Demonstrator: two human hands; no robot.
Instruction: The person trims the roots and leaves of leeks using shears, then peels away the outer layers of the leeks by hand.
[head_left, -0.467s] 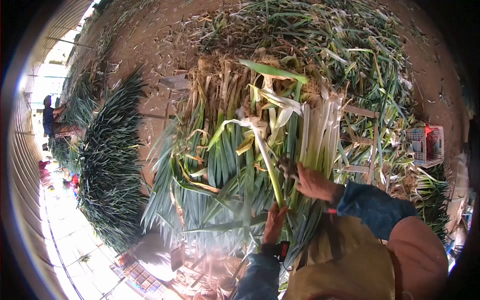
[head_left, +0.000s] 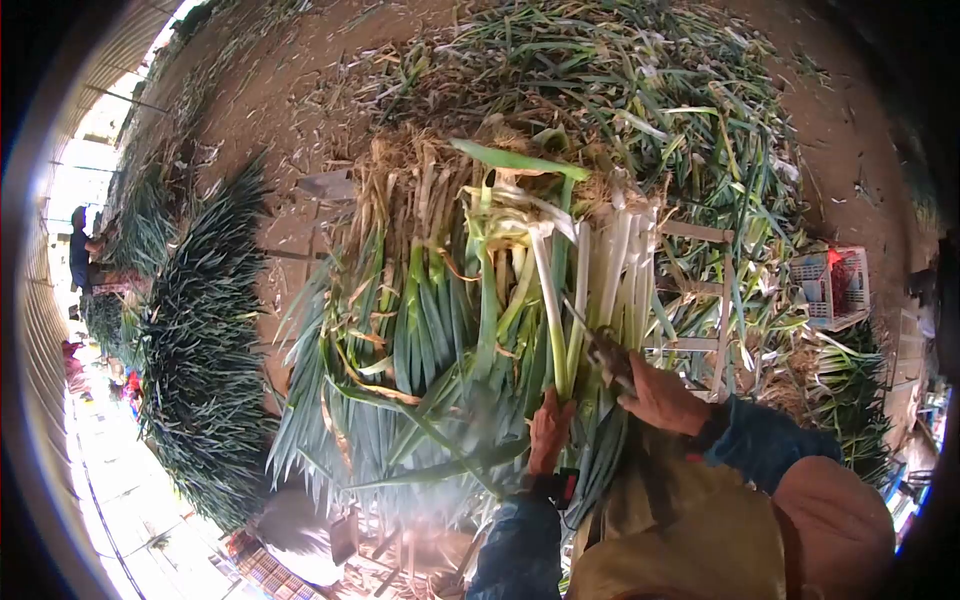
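My left hand [head_left: 549,432] is closed around the green part of a leek [head_left: 552,305], whose white shaft points up and away from me. In my right hand [head_left: 664,397] is a dark pistol-shaped air blow gun [head_left: 608,358]; its thin nozzle points up and left, close beside the leek shaft. Beneath both hands lies a thick heap of leeks [head_left: 425,300], roots at the far end and green leaves toward me. Cleaned white leek stalks [head_left: 625,260] lie side by side at the right of the heap. A loose green leaf [head_left: 520,160] lies across the far end.
Peeled leaf waste [head_left: 660,90] covers the ground beyond and to the right. A crate [head_left: 828,287] stands at the right. Another large leek pile [head_left: 205,350] lies at the left, with a person [head_left: 82,250] behind it. A wooden frame [head_left: 722,330] shows beside the heap.
The blow gun and my right hand have drawn back slightly right and down. The leek's shaft, earlier topped by flared peeling leaves, now shows cleaner and white. The view has shifted a little.
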